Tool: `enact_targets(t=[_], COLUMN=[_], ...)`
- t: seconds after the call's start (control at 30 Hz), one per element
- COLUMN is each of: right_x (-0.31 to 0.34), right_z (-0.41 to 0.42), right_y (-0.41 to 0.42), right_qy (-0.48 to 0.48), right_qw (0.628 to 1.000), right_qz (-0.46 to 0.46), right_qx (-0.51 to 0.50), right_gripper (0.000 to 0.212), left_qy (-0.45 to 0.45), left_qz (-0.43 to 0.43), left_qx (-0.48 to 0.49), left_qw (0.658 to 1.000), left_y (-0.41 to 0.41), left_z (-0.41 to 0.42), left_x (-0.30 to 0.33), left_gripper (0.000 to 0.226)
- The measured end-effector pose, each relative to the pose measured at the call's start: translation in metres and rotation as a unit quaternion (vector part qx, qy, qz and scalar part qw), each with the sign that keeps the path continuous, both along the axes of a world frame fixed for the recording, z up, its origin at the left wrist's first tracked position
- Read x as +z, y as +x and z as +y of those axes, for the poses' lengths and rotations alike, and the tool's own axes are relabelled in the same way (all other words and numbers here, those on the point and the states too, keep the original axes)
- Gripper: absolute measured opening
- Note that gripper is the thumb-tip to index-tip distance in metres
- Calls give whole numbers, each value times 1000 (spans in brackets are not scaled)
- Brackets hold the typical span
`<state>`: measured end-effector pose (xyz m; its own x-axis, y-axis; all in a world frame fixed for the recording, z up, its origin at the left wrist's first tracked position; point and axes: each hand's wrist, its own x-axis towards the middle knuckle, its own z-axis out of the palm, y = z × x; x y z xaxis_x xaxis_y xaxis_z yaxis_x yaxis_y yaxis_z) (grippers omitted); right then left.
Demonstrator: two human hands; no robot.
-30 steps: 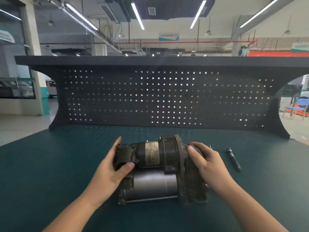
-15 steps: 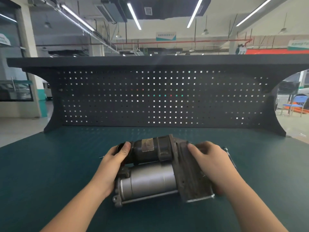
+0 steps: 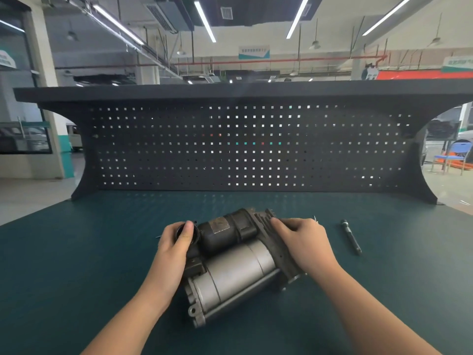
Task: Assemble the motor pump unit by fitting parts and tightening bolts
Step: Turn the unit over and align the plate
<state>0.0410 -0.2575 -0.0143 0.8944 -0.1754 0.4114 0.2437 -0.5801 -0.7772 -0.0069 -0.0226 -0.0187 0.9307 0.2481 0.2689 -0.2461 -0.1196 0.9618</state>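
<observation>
Swung clockwise, grimy motor pump unit (image 3: 238, 267) (both hands gripping)

The motor pump unit (image 3: 230, 262) has swung counterclockwise (silver cylinder end now nearer), uncovering the bolt (image 3: 350, 236).

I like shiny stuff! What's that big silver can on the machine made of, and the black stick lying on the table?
The silver cylinder looks like bare metal: dull grey, brushed sheen, smudged. The black rod beside the right hand seems to be dark-coated steel, though its finish is too small to judge surely.
</observation>
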Motion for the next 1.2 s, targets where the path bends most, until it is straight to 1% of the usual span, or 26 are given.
enact_targets(t=[0.07,0.23,0.3,0.37,0.4,0.43,0.47,0.5,0.53,0.57,0.6,0.63,0.67,0.7,0.77,0.83,0.87,0.9,0.93,0.97,1.0,1.03,1.07,1.1,1.17,1.2], right_x=[5,20,24,27,29,29,30,30,30,27,24,21,16,13,12,16,20,24,29,34,39,46,52,58,67,70], right_z=[1,13,23,32,35,36,35,32,30,29,30,34,41,48,60,64,63,60,58,55,53,52,52,55,68,78], right_y=[7,37,47,49,47,42,34,21,6,-11,-28,-43,-55,-63,-66,-62,-59,-55,-51,-47,-42,-39,-34,-29,-24,-22], right_qy=[-36,-146,-200,-231,-223,-201,-169,-141,-134,-152,-184,-210,-205,-177,-140,-145,-145,-142,-129,-110,-94,-93,-122,-180,-326,-382], right_qw=[999,981,965,955,962,973,984,985,980,973,966,957,951,949,951,952,952,951,950,949,946,943,939,933,907,889], right_qz=[26,123,163,175,151,108,51,14,19,60,120,178,225,260,274,269,268,269,274,282,292,300,301,294,257,242], right_qx=[5,39,53,58,50,21,-34,-100,-147,-162,-139,-94,-52,-19,-1,14,31,50,71,90,104,111,109,104,80,77], right_gripper=[30,49,50,45,38,30,25,28,34,43,53,63,71,77,82,74,67,60,54,51,51,53,53,51,43,43], left_qy=[18,77,125,187,224,268,307,327,335,337,338,336,330,324,316,320,340,375,426,480,518,540,552,553,549,543], left_qz=[3,28,37,28,21,19,19,22,25,22,18,14,14,16,19,19,12,-1,-10,-17,-18,-11,3,12,-16,-26], left_qx=[-6,-20,-11,12,27,45,66,83,94,103,110,114,114,112,104,99,109,126,144,161,169,169,162,145,118,96], left_qw=[1000,996,991,982,974,962,949,941,937,936,934,935,937,939,943,942,934,919,893,862,838,824,818,821,828,834], left_y=[-6,-23,-30,-34,-35,-35,-35,-37,-38,-40,-41,-43,-45,-46,-48,-52,-54,-56,-60,-64,-69,-75,-83,-90,-100,-105], left_z=[3,22,32,40,44,45,46,44,42,39,37,35,34,34,35,37,38,38,37,34,28,21,12,1,-26,-41], left_x=[-1,-10,-14,-17,-19,-22,-25,-26,-27,-27,-28,-28,-27,-26,-24,-23,-23,-24,-23,-22,-21,-18,-14,-11,-11,-12], left_gripper=[10,7,10,10,9,11,19,25,28,30,31,30,28,25,23,30,35,42,50,60,71,83,91,91,81,80])
